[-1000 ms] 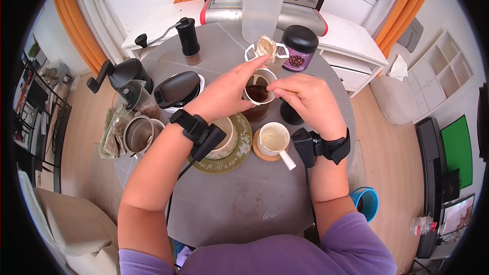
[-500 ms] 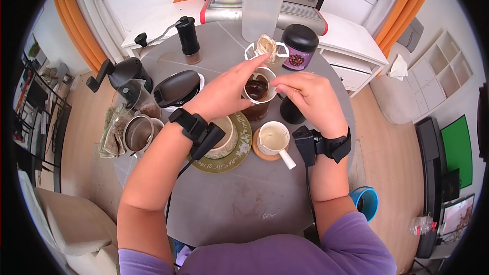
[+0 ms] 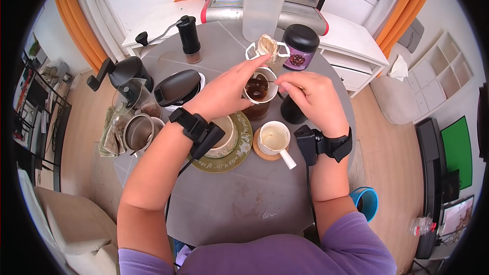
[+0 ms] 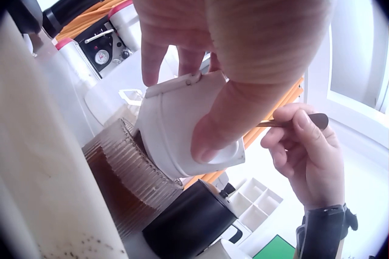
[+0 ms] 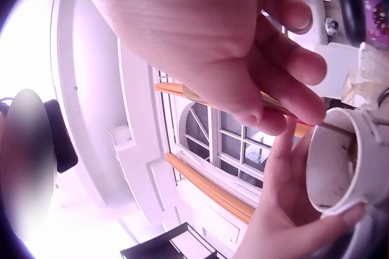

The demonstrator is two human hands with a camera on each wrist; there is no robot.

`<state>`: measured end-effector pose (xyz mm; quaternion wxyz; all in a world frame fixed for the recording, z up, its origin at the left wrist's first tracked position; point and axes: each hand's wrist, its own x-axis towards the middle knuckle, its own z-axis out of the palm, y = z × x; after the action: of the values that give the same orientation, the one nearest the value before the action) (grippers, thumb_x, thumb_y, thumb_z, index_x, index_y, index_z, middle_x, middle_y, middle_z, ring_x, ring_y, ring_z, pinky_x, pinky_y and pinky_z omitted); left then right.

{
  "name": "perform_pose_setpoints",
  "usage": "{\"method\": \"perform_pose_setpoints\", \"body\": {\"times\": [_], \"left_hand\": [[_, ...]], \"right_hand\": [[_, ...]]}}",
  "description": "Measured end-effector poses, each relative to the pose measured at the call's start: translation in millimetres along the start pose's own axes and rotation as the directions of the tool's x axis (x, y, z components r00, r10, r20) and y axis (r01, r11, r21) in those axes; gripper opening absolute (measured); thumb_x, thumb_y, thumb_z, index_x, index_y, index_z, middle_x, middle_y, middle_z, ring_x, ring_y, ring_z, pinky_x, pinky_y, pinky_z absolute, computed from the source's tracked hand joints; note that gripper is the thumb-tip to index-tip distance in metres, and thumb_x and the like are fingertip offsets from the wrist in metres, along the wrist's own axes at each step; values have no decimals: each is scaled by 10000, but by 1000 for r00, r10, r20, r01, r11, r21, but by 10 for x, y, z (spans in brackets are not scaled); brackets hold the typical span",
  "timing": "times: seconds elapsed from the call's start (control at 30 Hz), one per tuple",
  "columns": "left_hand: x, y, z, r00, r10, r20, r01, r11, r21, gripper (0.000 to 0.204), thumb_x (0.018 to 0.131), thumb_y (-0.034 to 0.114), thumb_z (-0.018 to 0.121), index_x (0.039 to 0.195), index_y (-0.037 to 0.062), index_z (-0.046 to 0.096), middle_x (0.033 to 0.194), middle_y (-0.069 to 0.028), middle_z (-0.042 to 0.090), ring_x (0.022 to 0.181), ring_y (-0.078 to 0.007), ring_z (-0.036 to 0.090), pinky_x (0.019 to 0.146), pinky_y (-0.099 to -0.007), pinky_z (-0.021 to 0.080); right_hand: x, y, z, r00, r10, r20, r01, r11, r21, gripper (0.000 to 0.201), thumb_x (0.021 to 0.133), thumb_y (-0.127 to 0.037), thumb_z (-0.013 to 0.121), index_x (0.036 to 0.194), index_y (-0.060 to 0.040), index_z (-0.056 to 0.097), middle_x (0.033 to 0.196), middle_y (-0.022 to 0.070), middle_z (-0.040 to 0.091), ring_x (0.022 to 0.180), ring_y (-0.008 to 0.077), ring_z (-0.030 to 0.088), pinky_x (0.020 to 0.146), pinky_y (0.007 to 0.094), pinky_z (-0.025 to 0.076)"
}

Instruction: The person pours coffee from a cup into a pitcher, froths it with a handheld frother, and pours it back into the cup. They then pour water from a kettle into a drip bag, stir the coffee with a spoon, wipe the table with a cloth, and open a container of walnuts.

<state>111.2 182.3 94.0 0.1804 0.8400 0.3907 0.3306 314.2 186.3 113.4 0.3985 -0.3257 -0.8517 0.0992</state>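
Observation:
My left hand grips a white cup, fingers on one side and thumb on the other. In the left wrist view the cup overlaps the rim of a ribbed glass of brown liquid. Dark wet contents show inside the cup in the head view. My right hand pinches a thin metal spoon between thumb and fingers. The spoon's far end reaches into the cup's mouth. A black lidded pot stands beside the glass, partly under my right hand in the head view.
Nearer me sit a small white handled pot on a wooden coaster and a bowl on a green plate. Behind the cup are a used paper filter, a black-lidded jar and a clear pitcher. Grinders stand left.
My right hand has shifted slightly to the right with the spoon, and the dark contents in the cup look different. The left hand keeps its hold in about the same place.

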Motion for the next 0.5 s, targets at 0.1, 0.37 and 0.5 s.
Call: {"method": "perform_pose_setpoints", "body": {"times": [0.1,0.37,0.5], "left_hand": [[-3,16,-11,1000,-23,19,23,1000,22,815,660,12,680,1349,114,256,1258,-133,429,1148,-269,442,958,-344,385],[-4,21,-19,1000,-15,6,15,1000,13,820,656,2,675,1349,127,256,1249,-139,432,1135,-277,449,949,-348,393],[-4,50,-34,999,-27,19,26,999,18,820,659,7,674,1351,129,251,1247,-138,435,1135,-276,450,948,-347,394]], "right_hand": [[-1,-19,-10,997,-4,78,3,1000,20,109,774,-104,592,866,-60,629,740,110,616,676,275,585,600,339,466],[-6,-105,-65,994,98,49,-104,986,131,113,787,-100,580,876,-44,621,733,105,618,669,256,596,603,313,468],[-12,-106,-88,988,110,106,-128,975,184,115,796,-96,568,883,-42,621,723,105,617,664,247,600,605,311,468]]}}
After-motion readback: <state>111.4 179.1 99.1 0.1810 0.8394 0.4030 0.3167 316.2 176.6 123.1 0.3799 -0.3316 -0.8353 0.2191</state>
